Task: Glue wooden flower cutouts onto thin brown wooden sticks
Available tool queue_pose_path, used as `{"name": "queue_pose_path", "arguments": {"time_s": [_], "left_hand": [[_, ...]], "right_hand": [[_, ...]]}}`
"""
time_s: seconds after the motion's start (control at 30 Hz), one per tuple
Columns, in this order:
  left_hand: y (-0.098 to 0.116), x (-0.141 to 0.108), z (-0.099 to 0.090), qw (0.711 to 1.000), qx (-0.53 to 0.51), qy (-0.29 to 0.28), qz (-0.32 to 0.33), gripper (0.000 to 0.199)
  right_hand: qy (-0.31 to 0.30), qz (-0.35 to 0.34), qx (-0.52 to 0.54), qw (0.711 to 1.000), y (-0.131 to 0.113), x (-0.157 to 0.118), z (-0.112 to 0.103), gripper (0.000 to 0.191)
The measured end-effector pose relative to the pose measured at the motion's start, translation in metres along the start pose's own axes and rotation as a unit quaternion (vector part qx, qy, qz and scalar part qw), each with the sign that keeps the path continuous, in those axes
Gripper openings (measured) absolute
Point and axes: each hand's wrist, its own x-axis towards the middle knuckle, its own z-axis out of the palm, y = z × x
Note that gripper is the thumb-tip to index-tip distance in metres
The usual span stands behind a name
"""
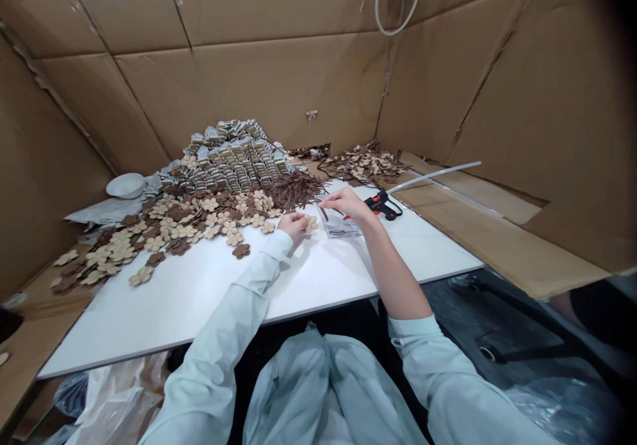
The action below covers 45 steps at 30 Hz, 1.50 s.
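Over the middle of the white table, my left hand [293, 224] is closed on a beige flower cutout [311, 224]. Just right of it, my right hand [348, 203] pinches a thin dark brown strip [324, 212], whose lower end hangs from the fingertips. An orange-and-black glue gun [383, 205] lies beyond my right wrist, with a long pale glue stick [432, 176] reaching out from it. Part of a clear plastic-covered piece [343, 230] shows beneath my right hand. A pile of brown strips [293, 189] lies behind my hands.
Many beige and brown flower cutouts [219, 216] spread across the left of the table [199, 299]. Stacked small packets [239, 160] rise at the back, near a white bowl [125, 186]. Another heap of brown and beige pieces [365, 164] sits back right. Cardboard walls [279, 80] surround the table.
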Motion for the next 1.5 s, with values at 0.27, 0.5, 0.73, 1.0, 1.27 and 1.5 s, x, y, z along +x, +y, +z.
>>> {"name": "queue_pose_path", "arguments": {"time_s": [0.27,0.5,0.73,1.0,1.27,1.5], "left_hand": [[0.014,0.0,-0.012,0.993,-0.1,-0.011,-0.058,0.01],[0.017,-0.001,-0.01,0.992,-0.112,0.005,-0.059,0.026],[0.016,-0.004,-0.012,0.996,-0.088,-0.014,-0.009,0.022],[0.018,-0.005,-0.011,0.995,-0.098,-0.024,0.002,0.016],[0.008,-0.003,-0.012,0.996,-0.051,-0.009,0.074,0.034],[0.007,0.002,-0.016,0.995,-0.071,0.008,0.062,0.062]], "right_hand": [[-0.19,0.008,0.055,0.98,-0.004,-0.005,0.006,0.017],[-0.167,0.009,0.02,0.986,0.0,-0.002,0.013,0.018],[-0.163,0.001,0.012,0.987,0.01,0.005,0.018,0.022],[-0.143,0.009,0.022,0.989,0.007,0.002,0.021,0.02],[-0.137,0.005,0.01,0.991,0.009,0.005,0.024,0.022],[-0.146,-0.021,-0.03,0.989,0.007,0.003,0.024,0.024]]}}
